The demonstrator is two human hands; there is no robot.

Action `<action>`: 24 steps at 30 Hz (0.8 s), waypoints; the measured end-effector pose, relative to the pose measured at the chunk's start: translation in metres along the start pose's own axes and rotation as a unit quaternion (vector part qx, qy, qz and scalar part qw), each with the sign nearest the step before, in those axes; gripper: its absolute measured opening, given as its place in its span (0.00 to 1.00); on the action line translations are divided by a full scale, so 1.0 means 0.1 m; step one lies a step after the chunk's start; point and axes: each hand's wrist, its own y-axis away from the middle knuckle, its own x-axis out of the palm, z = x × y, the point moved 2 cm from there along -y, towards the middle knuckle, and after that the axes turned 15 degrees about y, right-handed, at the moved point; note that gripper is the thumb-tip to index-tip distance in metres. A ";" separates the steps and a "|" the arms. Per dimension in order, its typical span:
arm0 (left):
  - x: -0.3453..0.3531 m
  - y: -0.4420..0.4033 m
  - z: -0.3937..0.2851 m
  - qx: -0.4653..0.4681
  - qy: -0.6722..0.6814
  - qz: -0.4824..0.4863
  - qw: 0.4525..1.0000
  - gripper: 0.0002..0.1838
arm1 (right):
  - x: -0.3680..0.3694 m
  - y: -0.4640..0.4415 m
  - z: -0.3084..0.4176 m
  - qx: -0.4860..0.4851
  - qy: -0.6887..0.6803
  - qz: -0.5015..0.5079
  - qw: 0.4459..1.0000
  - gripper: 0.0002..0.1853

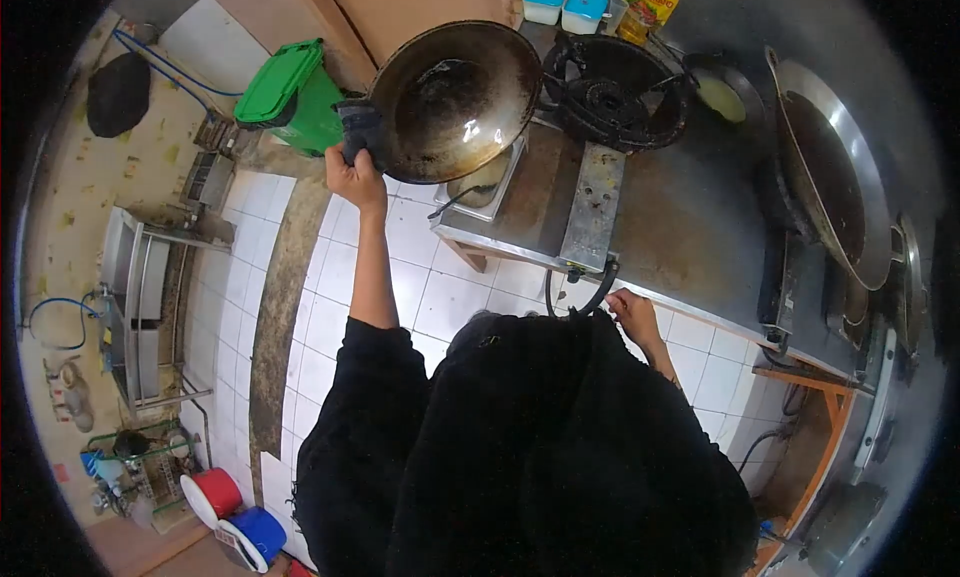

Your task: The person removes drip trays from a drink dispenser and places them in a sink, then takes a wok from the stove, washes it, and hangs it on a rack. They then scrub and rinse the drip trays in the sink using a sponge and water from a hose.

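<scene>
My left hand (357, 180) is closed round the handle of a wok (455, 107), with a dark cloth (358, 127) wrapped between palm and handle. The wok is raised and tilted, its worn inside showing a little shiny liquid or glare. To its right stands a black gas burner (612, 95) on the metal counter. My right hand (637, 320) is low at the counter's front edge, beside a black hose (600, 287); its fingers are curled, and whatever they may hold is hidden. A tray (490, 205) with a utensil in it sits partly behind the wok.
Another large wok (835, 167) leans on the right side of the counter (690, 237). A smaller pan (728, 89) holds something yellowish. Lidded tubs (563, 7) and a yellow packet (648, 7) stand at the back. A green bin (300, 102) is on the floor at left.
</scene>
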 end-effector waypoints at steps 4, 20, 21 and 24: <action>0.03 -0.02 0.05 0.010 0.036 -0.034 0.999 0.06 | -0.03 0.01 0.04 -0.027 0.006 -0.025 0.999 0.17; -1.34 -0.11 1.93 -0.364 -0.042 -0.250 0.896 0.09 | 0.16 0.03 1.25 -0.169 0.016 0.078 0.982 0.09; -1.62 -0.03 2.23 -0.471 0.111 -0.311 0.818 0.10 | 0.31 -0.01 1.36 -0.216 0.022 0.060 0.974 0.08; -2.58 0.07 2.28 -0.494 0.264 -0.349 0.751 0.12 | 0.76 -0.16 1.86 -0.246 0.051 0.110 0.962 0.08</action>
